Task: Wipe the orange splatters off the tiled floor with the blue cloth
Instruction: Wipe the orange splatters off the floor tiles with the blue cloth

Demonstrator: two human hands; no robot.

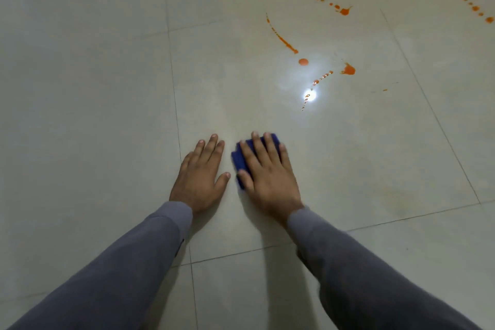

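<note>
My right hand point(267, 174) lies flat on a folded blue cloth point(239, 158), pressing it to the pale tiled floor point(107, 88); most of the cloth is hidden under the palm and fingers. My left hand point(199, 177) rests flat on the bare tile just left of it, fingers spread, holding nothing. Orange splatters lie farther away and to the right: a long streak point(282, 39), a round drop point(303, 62), a blot point(348, 69), a dotted trail point(320, 79), and more streaks point(342, 11) near the top right.
A bright light reflection point(310, 95) glares on the glossy tile among the dotted trail. Dark grout lines point(175, 104) cross the floor. A faint yellowish smear point(396, 193) shows on the tile to the right of my right hand.
</note>
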